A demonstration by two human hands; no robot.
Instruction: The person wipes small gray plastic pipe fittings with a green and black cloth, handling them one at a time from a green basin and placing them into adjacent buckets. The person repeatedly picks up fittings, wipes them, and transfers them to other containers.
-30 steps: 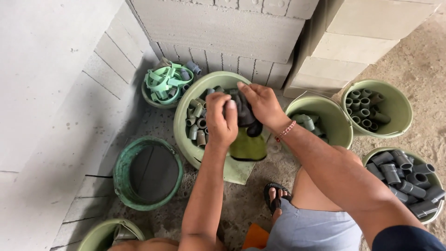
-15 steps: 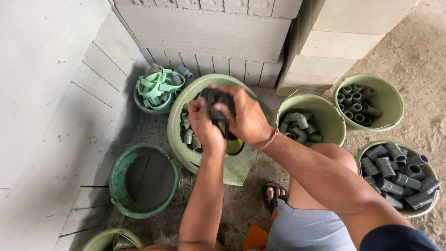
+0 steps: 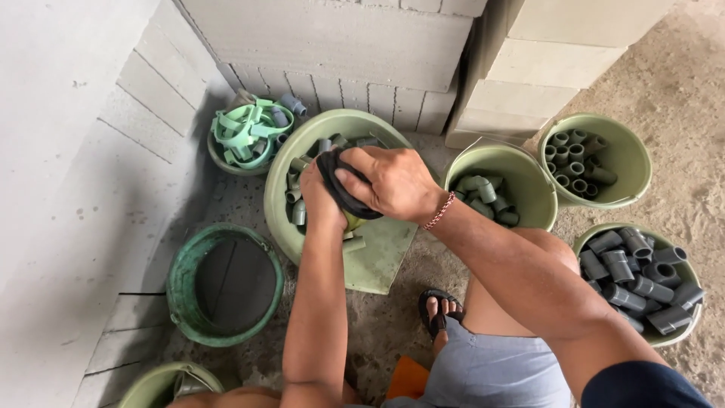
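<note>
Both hands closed on one thing: right hand point(image 3: 396, 183) clamps over the top of a black rubber ring point(image 3: 337, 187), fingers point(image 3: 361, 175) curled down across its rim, while left hand point(image 3: 323, 202) grips it from below and from the person's side, mostly hidden under the right. Ring looks like a dark flexible band or gasket, partly folded; its visible arc runs roughly top-left to bottom-right, so the long axis lies diagonal across the grip, with a yellow-green piece point(image 3: 353, 221) peeking out just beneath it. Cannot tell if that piece is inside the ring or merely behind it. Held thing sits directly above the large pale green basin point(image 3: 281, 181), over the heap of grey pipe fittings point(image 3: 296, 198) in it, not touching them as far as shows. Right hand is the upper and outer one and covers more of the ring; left is the nearer to the fittings below. Round about: a small tub of light green straps point(image 3: 245, 130) to the upper left, a dark green bucket point(image 3: 181, 283) holding nothing visible at lower left, three green buckets of grey fittings to the right point(image 3: 633, 162), point(image 3: 529, 198), point(image 3: 683, 329). Grey blocks point(image 3: 340, 45) stacked behind, bare sandalled foot point(image 3: 438, 311) on the gritty floor below.
</note>
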